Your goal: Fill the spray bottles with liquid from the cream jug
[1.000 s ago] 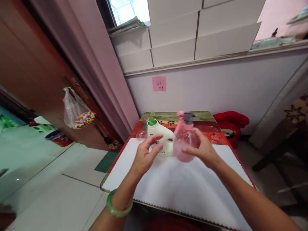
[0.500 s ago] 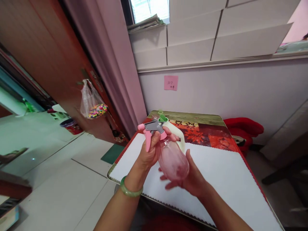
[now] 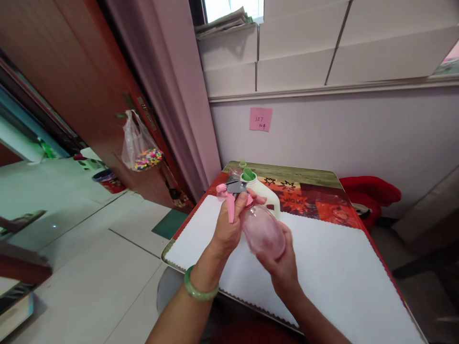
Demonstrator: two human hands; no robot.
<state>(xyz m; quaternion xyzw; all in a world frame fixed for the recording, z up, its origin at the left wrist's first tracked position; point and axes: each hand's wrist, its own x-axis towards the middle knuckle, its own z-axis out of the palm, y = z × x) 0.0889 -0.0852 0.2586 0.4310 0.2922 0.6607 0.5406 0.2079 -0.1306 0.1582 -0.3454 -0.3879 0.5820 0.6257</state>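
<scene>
While my left hand [image 3: 229,229] gripped the neck of the one spray bottle [image 3: 263,231], my right hand [image 3: 285,267] was closed around its base, so both my hands were on that single thing. I held it tilted above the white sheet [image 3: 337,267] on the table [image 3: 308,173], its pink and grey spray head [image 3: 234,187] toward the far left and its base toward the near right. One pink trigger [image 3: 230,208] pointed down beside my left thumb. I wore one green bangle [image 3: 201,289] on my left wrist.

One white jug [image 3: 267,193] stood upright just beyond the bottle; my left fingers and the bottle hid its lower part. On the wall, one pink note [image 3: 260,119] hung above the far side of the table. One red plush [image 3: 369,191] sat past the far right corner, and one green mat [image 3: 169,223] lay on the floor to the left.

A green piece [image 3: 248,174] sat in the jug's mouth; what was deeper inside I couldn't see. My bottle looked cloudy pink, and I couldn't tell whether it held liquid. At the left, one clear bag [image 3: 138,143] hung on the door [image 3: 71,71], many-coloured bits [image 3: 148,159] filling its bottom, too many to count. One bucket [image 3: 110,180] stood on the floor beyond.
</scene>
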